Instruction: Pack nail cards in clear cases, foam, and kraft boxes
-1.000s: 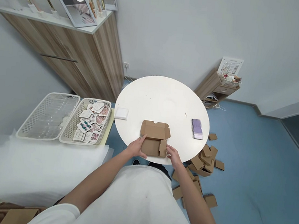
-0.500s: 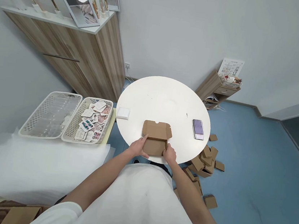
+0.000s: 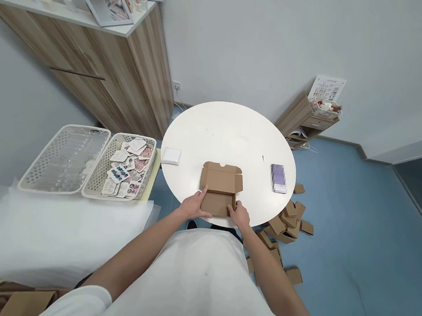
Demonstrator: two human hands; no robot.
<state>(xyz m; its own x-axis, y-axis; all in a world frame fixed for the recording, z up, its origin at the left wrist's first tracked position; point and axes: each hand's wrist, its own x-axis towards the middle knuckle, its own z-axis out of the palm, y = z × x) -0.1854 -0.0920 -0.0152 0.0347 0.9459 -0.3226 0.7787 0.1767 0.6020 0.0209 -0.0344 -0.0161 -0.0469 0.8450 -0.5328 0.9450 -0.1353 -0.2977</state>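
Observation:
A brown cardboard box [image 3: 222, 178] lies on the white oval table [image 3: 233, 130] near its front edge, its lid folded back away from me with the side flaps spread. My left hand [image 3: 192, 205] grips the box's left wall, the thumb and a finger spread along it. My right hand [image 3: 239, 215] holds the right wall near the front corner, thumb on the inside. The inside of the box shows only bare cardboard.
A white stack [image 3: 172, 156] lies at the table's left, a purple pack [image 3: 278, 178] at its right. Left of the table stand two white baskets, one holding cards [image 3: 127, 168]. Cardboard boxes [image 3: 287, 221] litter the floor at right.
The lid lies somewhat flatter and more open, with its flaps spread wider. My right thumb has shifted slightly inward over the right wall. The whole view has shifted a little.

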